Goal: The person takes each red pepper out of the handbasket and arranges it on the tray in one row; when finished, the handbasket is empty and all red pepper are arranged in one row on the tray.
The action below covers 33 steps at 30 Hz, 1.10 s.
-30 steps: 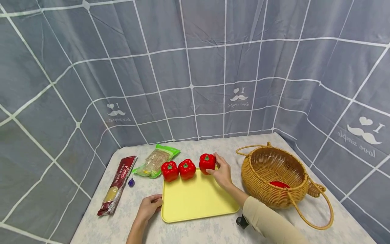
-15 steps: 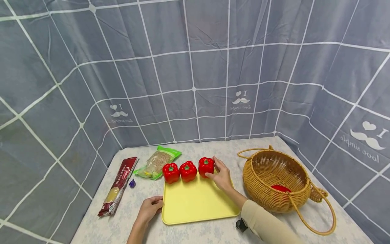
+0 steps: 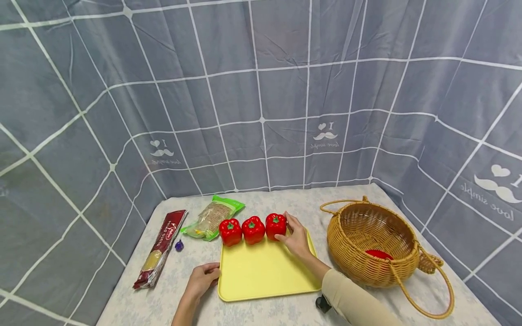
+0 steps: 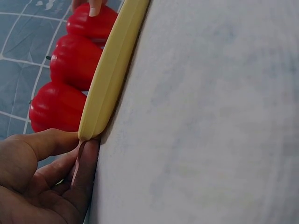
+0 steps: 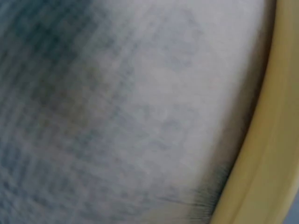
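Observation:
A yellow tray (image 3: pixel 265 271) lies on the table with three red bell peppers in a row along its far side: the left pepper (image 3: pixel 230 232), the middle pepper (image 3: pixel 253 230) and the right pepper (image 3: pixel 276 226). My right hand (image 3: pixel 297 237) holds the right pepper, thumb at its front and fingers round its right side; this pepper stands close beside the middle one. At the tray's left edge, my left hand (image 3: pixel 201 280) pinches the rim between thumb and fingers, as the left wrist view shows with the hand (image 4: pixel 42 172). Only tray edge (image 5: pixel 266 154) and tablecloth show in the right wrist view.
Right of the tray stands a wicker basket (image 3: pixel 350 253) with a red thing (image 3: pixel 379 254) inside and looped handles. To the left lie a green-edged bag (image 3: pixel 212 219), a dark red pasta packet (image 3: pixel 161 251) and a small purple item (image 3: pixel 179 245). A grey tiled curtain (image 3: pixel 228 99) surrounds the table.
My right hand has lowered the right pepper onto the tray's far side and brought it left, closer to the middle pepper. My left hand has stayed at the tray's edge.

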Available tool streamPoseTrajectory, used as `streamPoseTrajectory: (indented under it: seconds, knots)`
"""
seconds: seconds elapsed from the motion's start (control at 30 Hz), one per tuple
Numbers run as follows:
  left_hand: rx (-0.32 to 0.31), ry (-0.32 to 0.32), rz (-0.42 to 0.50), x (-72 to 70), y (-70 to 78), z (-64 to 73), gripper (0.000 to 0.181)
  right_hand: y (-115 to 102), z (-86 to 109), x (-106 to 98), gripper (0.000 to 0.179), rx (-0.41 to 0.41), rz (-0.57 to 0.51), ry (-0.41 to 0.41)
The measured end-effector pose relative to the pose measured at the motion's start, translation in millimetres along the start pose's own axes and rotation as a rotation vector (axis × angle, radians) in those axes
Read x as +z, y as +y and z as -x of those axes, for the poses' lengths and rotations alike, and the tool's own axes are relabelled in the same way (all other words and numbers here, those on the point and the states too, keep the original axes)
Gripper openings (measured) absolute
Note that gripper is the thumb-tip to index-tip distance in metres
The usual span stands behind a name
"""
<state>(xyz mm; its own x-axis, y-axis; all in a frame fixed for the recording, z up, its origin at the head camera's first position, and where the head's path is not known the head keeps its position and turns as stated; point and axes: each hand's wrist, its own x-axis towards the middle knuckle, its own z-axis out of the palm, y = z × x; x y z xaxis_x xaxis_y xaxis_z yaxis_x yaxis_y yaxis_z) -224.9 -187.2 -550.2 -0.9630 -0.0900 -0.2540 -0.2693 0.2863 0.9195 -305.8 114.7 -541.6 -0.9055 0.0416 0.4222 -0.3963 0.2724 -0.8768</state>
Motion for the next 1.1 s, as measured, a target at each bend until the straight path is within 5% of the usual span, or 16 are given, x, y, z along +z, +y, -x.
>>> streamPoseTrajectory:
  seconds: [0.37,0.63,1.1]
  knots:
    - [0.016,0.014,-0.001,-1.4,6.9,-0.3,0.035,-6.9,-6.4,-0.8,0.08,-0.112,0.139,-0.023]
    - [0.003,0.007,-0.013,-0.2,2.6,3.1,0.034,-3.1,3.8,-0.7,0.079,-0.104,0.233,-0.005]
    - [0.016,0.009,-0.02,0.2,4.4,4.2,0.034,-15.2,2.4,-10.6,0.081,-0.005,0.173,-0.022]
